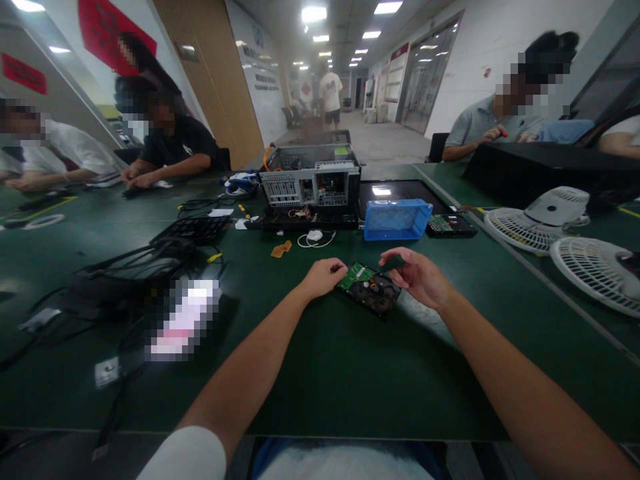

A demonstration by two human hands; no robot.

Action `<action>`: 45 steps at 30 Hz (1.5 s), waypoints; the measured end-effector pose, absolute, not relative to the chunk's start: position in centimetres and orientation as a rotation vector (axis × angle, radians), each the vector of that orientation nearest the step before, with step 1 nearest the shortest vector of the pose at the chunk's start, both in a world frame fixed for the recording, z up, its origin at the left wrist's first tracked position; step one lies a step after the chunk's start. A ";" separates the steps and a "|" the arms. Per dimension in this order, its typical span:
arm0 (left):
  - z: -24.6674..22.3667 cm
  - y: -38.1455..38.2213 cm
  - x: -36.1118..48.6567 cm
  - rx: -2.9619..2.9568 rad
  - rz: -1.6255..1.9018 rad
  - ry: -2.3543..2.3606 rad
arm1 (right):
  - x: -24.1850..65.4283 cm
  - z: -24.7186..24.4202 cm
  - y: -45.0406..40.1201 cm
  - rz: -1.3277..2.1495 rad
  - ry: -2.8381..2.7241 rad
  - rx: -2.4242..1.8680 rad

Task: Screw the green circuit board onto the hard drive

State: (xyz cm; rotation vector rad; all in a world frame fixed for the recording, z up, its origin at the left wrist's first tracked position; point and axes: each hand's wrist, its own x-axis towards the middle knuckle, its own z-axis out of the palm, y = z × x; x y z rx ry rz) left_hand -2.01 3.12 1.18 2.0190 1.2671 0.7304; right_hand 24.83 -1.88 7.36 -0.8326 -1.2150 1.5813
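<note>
A hard drive (373,288) lies on the green table in front of me, its green circuit board and dark metal body facing up. My left hand (324,277) is closed at the drive's left end, thumb and fingers pinched together at its corner. Whether a small part is also between those fingertips is hidden. At the drive's right end, my right hand (417,277) is raised with its fingers apart and curved, holding nothing that I can see. A second hard drive (451,225) with a green board lies farther back on the right.
An opened computer case (310,183) stands behind, beside a blue plastic bin (397,220) and a dark flat screen (425,192). Black cables (130,267) and a blurred phone-like bright object (185,320) lie left. White fans (535,223) lie right. Several people sit around.
</note>
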 end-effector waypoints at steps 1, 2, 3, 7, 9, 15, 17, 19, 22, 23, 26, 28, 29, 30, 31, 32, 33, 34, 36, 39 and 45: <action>1.1 3.2 -2.0 2.020 0.738 1.265 | 24.8 7.4 -1.9 1.585 -1.209 -0.826; 0.9 3.2 -2.0 2.022 0.749 1.264 | 24.7 7.4 -2.0 1.589 -1.201 -0.820; 0.8 3.3 -2.0 2.024 0.759 1.262 | 24.6 7.4 -2.0 1.594 -1.190 -0.813; 0.6 3.4 -2.0 2.035 0.773 1.245 | 24.4 7.4 -2.1 1.614 -1.132 -0.796; 0.7 3.4 -2.0 2.030 0.758 1.258 | 24.4 7.5 -2.0 1.616 -1.108 -0.794; 1.0 3.2 -2.0 2.011 0.729 1.282 | 24.7 7.7 -1.9 1.607 -1.167 -0.824; 1.1 3.2 -2.0 2.003 0.732 1.284 | 24.8 7.7 -1.9 1.570 -1.201 -0.810; 1.2 3.1 -2.0 1.995 0.728 1.286 | 24.8 7.7 -1.9 1.539 -1.221 -0.822; 1.2 3.1 -2.0 1.991 0.731 1.277 | 24.7 7.7 -1.9 1.485 -1.218 -0.862; 1.2 3.1 -2.0 1.988 0.734 1.280 | 24.7 7.7 -2.0 1.468 -1.218 -0.872; 1.1 3.1 -2.0 1.979 0.744 1.291 | 24.5 7.7 -2.2 1.438 -1.222 -0.874; 1.0 3.2 -2.0 1.986 0.749 1.277 | 24.3 7.7 -2.2 1.446 -1.218 -0.866; 1.0 3.2 -2.0 1.990 0.751 1.272 | 24.3 7.6 -2.2 1.455 -1.215 -0.863; 0.9 3.2 -1.9 1.992 0.751 1.273 | 24.2 7.5 -2.2 1.463 -1.210 -0.859; 0.9 3.2 -1.9 1.991 0.750 1.278 | 24.3 7.5 -2.1 1.472 -1.205 -0.855; 0.9 3.2 -1.9 1.989 0.749 1.285 | 24.3 7.4 -2.1 1.481 -1.198 -0.849; 0.9 3.2 -1.9 1.986 0.747 1.293 | 24.3 7.3 -2.0 1.490 -1.191 -0.842; 1.0 3.2 -1.8 1.983 0.745 1.299 | 24.4 7.3 -1.9 1.498 -1.183 -0.836; 1.0 3.2 -1.9 1.981 0.740 1.294 | 24.5 7.2 -1.9 1.513 -1.171 -0.829; 1.0 3.2 -1.9 1.985 0.742 1.272 | 24.5 7.3 -1.9 1.524 -1.184 -0.834; 0.9 3.3 -2.1 1.996 0.752 1.262 | 24.6 7.4 -2.1 1.602 -1.234 -0.866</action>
